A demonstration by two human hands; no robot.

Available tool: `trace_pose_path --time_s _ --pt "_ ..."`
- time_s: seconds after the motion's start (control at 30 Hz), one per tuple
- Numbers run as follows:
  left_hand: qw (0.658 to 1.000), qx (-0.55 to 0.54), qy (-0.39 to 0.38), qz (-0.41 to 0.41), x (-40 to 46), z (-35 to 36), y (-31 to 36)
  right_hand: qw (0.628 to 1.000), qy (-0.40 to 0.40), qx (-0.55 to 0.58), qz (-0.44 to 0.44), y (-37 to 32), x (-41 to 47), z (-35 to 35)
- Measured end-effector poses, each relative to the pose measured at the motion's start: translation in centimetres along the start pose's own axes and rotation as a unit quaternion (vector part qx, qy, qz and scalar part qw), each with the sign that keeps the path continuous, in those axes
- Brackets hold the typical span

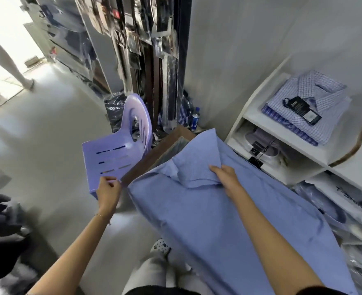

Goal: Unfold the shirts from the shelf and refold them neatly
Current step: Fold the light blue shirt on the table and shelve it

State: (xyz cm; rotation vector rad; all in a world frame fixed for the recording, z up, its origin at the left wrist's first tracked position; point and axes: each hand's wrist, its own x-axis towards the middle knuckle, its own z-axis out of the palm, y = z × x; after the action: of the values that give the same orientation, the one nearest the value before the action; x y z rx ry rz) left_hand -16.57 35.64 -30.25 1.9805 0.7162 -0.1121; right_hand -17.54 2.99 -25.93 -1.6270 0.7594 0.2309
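Both hands are out front and working. Right hand (224, 177) pinches a fold of the blue shirt (218, 209) near its collar end, fingers curled into the cloth. Left hand (108, 191) grips the shirt's left edge, just beside the front lip of the purple plastic chair (116, 158), though whether it touches the chair too, I cannot tell. The shirt lies spread open, running from the middle out towards five o'clock, its far end draped over a brown cardboard box (154, 154) at twelve o'clock. Unfolding looks done; refolding looks barely started.

Over at two o'clock, a white shelf (282, 133) holds a stack of folded checked shirts (303, 107) with a dark tag on top, more folded shirts in the compartment below. A water bottle (195, 120) stands on the floor behind the box.

Now the risk: that shirt has little flat support underneath. Pull unevenly and the long lower half could slide towards the floor, or the fold could come out crooked. Snagging on the box corner is possible too.
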Motion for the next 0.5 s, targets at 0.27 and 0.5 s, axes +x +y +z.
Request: trace_pose_path --time_s 0.27,0.5 --pt "0.956 0.094 -0.258 0.108 -2.7 -1.3 -2.3 1.000 0.007 -0.006 -0.018 0.2 -0.1 -0.3" --pt "0.947 0.154 -0.179 0.216 -5.5 -2.0 -2.0 0.998 0.020 0.060 -0.009 0.6 0.0 -0.3"
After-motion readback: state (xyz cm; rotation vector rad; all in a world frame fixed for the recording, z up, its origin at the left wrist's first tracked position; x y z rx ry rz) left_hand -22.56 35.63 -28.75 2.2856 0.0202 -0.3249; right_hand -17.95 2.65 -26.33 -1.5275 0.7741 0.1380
